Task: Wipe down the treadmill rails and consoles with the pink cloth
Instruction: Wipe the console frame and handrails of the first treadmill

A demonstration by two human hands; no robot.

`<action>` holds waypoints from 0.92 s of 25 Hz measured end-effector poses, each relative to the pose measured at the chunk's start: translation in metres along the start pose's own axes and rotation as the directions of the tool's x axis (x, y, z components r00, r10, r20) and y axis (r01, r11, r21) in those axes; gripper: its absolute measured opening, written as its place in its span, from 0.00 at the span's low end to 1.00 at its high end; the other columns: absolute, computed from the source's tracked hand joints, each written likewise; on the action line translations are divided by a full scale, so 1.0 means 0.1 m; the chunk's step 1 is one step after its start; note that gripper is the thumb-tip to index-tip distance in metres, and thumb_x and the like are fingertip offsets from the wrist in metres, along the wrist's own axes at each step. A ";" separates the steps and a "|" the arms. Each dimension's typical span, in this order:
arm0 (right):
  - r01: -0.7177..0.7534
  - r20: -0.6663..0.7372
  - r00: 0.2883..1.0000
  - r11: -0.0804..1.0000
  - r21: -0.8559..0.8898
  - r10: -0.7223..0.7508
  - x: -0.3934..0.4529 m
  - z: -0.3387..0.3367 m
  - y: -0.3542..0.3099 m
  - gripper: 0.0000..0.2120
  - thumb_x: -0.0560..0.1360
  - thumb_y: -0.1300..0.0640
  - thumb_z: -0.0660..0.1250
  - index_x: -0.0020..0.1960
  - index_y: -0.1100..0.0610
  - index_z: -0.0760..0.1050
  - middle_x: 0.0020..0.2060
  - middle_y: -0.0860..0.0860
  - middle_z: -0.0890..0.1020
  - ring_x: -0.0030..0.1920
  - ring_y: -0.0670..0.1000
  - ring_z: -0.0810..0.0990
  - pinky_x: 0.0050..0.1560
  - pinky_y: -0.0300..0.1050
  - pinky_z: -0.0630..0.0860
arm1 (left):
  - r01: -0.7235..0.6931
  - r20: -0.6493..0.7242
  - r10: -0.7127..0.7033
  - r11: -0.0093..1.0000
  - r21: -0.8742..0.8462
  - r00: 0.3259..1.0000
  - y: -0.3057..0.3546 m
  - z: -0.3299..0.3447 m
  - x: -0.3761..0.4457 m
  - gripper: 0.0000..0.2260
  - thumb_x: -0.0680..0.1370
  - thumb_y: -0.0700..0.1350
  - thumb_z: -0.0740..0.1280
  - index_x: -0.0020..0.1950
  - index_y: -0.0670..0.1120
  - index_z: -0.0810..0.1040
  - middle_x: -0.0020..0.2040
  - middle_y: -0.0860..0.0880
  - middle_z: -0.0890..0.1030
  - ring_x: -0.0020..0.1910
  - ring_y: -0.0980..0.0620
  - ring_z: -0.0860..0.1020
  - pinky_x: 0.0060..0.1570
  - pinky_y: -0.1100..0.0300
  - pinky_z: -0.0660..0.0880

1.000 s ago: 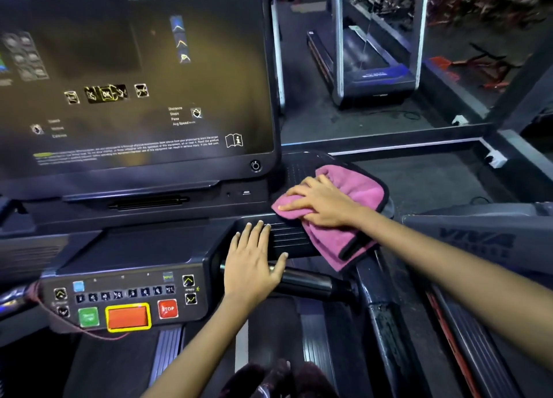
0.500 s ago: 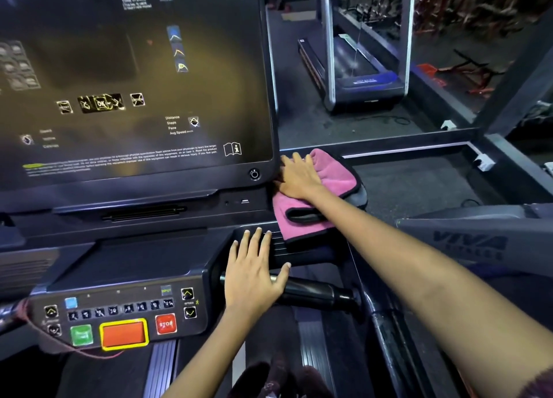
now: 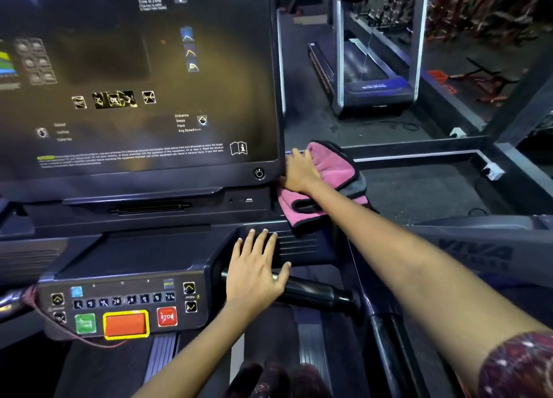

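Right hand (image 3: 300, 170) presses soft, folded pink cloth (image 3: 335, 170) against glossy console (image 3: 149, 185).

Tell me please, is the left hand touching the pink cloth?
Apart. The head view shows the left hand flat on the console, with bare black surface between it and the pink cloth.

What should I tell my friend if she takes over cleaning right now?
Right hand: flat on the pink cloth, pressing it against the console's right side, beside the screen's lower corner.
Left hand: open, resting on the console ledge above the black handle.
Done: can't tell what has been wiped.
Left: probably the screen, the button panel, the handle and the rails.
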State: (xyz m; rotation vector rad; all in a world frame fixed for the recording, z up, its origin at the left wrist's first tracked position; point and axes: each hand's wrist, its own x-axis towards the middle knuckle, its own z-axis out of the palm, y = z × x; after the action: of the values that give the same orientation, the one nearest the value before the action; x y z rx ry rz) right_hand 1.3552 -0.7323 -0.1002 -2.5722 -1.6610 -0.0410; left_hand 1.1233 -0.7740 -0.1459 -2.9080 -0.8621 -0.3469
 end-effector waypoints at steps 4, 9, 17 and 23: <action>0.229 0.020 0.973 0.972 -0.051 -0.228 -0.31 0.11 0.35 0.20 0.78 0.44 0.56 0.68 0.46 0.69 0.66 0.48 0.71 0.61 0.55 0.67 0.62 0.53 0.58 | 0.021 -0.009 -0.021 1.000 -0.006 1.000 0.00 0.03 -0.03 0.30 0.71 0.61 0.55 0.62 0.43 0.77 0.59 0.46 0.80 0.61 0.45 0.77 0.60 0.49 0.72; -0.016 0.022 1.000 1.000 -0.023 0.016 -0.21 0.08 0.61 0.20 0.77 0.43 0.58 0.69 0.40 0.66 0.65 0.49 0.71 0.62 0.56 0.66 0.62 0.54 0.59 | -0.024 -0.021 0.024 1.000 0.002 0.999 0.00 0.02 0.01 0.28 0.71 0.60 0.54 0.62 0.45 0.78 0.60 0.46 0.80 0.61 0.44 0.77 0.59 0.47 0.72; 0.166 -0.012 0.986 0.985 -0.052 -0.167 -0.29 0.15 0.25 0.20 0.78 0.44 0.55 0.68 0.47 0.69 0.65 0.50 0.71 0.61 0.58 0.67 0.62 0.55 0.59 | -0.009 -0.010 0.008 0.999 -0.033 1.000 0.00 0.03 -0.01 0.29 0.72 0.59 0.54 0.63 0.43 0.76 0.61 0.44 0.78 0.63 0.43 0.75 0.62 0.47 0.70; -0.033 0.031 0.999 0.999 -0.021 0.033 -0.09 0.11 0.54 0.22 0.76 0.41 0.54 0.69 0.44 0.68 0.65 0.52 0.71 0.62 0.58 0.66 0.61 0.55 0.59 | -0.007 -0.007 0.007 0.999 -0.044 1.000 0.00 0.03 -0.02 0.27 0.72 0.58 0.54 0.62 0.44 0.76 0.60 0.44 0.79 0.62 0.42 0.75 0.61 0.47 0.71</action>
State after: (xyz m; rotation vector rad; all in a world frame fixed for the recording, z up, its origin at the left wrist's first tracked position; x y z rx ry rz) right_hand 1.4005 -0.7616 -0.1145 -2.6281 -1.6367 -0.0164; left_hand 1.1221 -0.7745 -0.1495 -2.9474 -0.8538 -0.3804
